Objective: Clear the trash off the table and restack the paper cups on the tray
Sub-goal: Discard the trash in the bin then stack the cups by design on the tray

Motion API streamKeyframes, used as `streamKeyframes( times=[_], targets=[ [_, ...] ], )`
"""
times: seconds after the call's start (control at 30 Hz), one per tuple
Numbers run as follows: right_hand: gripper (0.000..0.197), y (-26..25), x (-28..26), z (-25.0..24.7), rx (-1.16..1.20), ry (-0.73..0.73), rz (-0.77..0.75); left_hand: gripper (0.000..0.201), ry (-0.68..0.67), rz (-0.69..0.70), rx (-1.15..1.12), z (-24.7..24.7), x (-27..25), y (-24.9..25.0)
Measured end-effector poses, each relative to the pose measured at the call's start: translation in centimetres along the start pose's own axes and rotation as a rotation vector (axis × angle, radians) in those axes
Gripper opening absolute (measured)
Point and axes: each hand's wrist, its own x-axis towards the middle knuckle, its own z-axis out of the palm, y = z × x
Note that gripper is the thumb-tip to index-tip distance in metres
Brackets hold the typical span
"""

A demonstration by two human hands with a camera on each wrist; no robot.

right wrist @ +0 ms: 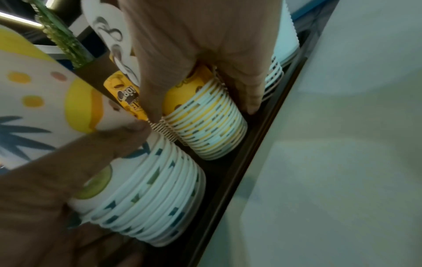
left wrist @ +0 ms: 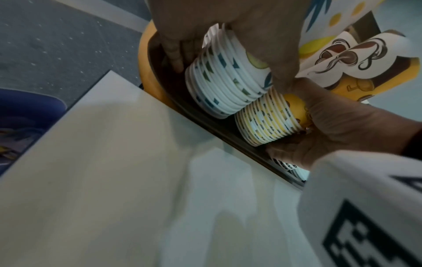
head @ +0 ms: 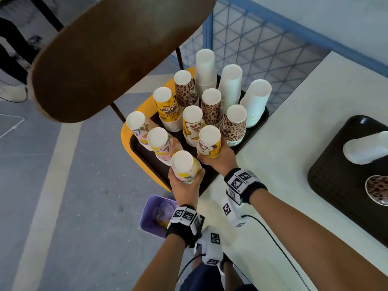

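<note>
A dark tray (head: 136, 148) on a yellow seat (head: 128, 127) beside the white table holds several stacks of upturned paper cups: white, leopard-print, yellow and floral. My left hand (head: 184, 177) grips the nearest floral stack (head: 183, 168), fingers and thumb round its lower part. My right hand (head: 216, 158) grips the yellow stack (head: 210, 143) beside it. In the left wrist view my left hand (left wrist: 228, 63) wraps the floral stack (left wrist: 228, 84), which stands on the tray (left wrist: 205, 122). In the right wrist view my right hand (right wrist: 202, 104) clasps the yellow stack (right wrist: 210, 130) near the tray rim (right wrist: 251, 144).
On the white table (head: 294, 143) at the right lies a second dark tray (head: 336, 175) with a tipped white cup (head: 365, 150) and a leopard-print cup (head: 378, 190). A purple bin (head: 155, 215) stands on the floor under my left wrist. A brown round tabletop (head: 117, 53) overhangs the far left.
</note>
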Motion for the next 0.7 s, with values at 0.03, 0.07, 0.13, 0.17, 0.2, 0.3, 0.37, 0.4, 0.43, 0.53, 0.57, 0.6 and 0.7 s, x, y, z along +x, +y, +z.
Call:
streamKeyframes(
  times=[0.03,0.07,0.13,0.17,0.2,0.3,0.37,0.4,0.43,0.53,0.57,0.6,0.7],
  targets=[
    [0.085,0.1,0.0,0.1,0.001,0.010,0.017,0.080,-0.003,-0.005,0.008,0.1,0.1,-0.2],
    [0.084,0.2,0.0,0.2,-0.003,0.018,0.029,0.079,-0.006,-0.010,0.021,0.1,0.2,-0.3],
    [0.083,0.4,-0.2,0.4,0.002,0.038,0.032,0.079,-0.007,-0.037,0.055,0.0,0.3,-0.6],
    [0.082,0.5,-0.3,0.5,0.018,0.049,0.031,0.080,-0.008,-0.045,0.076,-0.2,0.3,-0.7],
    [0.080,0.5,-0.4,0.6,0.039,0.060,0.028,0.080,-0.014,-0.043,0.102,-0.3,0.3,-0.8],
    [0.080,0.9,-0.6,0.8,0.060,0.092,0.018,0.081,-0.056,0.002,0.162,-1.0,0.6,-1.4],
    [0.081,1.1,-0.9,1.1,0.066,0.098,0.010,0.080,-0.100,0.040,0.162,-1.5,0.7,-1.6],
    [0.081,1.2,-1.1,1.2,0.075,0.099,0.003,0.080,-0.125,0.058,0.156,-1.8,0.7,-1.6],
    [0.081,1.2,-1.4,1.2,0.089,0.103,-0.005,0.081,-0.148,0.075,0.154,-2.2,0.7,-1.6],
    [0.076,1.5,-2.6,0.5,0.130,0.131,-0.046,0.084,-0.200,0.110,0.174,-3.0,0.6,-1.4],
    [0.074,1.7,-3.2,0.0,0.151,0.146,-0.054,0.085,-0.219,0.116,0.188,-3.2,0.5,-1.3],
    [0.072,1.9,-3.9,-0.7,0.178,0.163,-0.054,0.087,-0.247,0.127,0.203,-3.4,0.4,-1.1],
    [0.067,2.6,-6.7,-3.2,0.244,0.222,-0.054,0.092,-0.387,0.142,0.305,-3.8,0.1,-0.6]
  ],
)
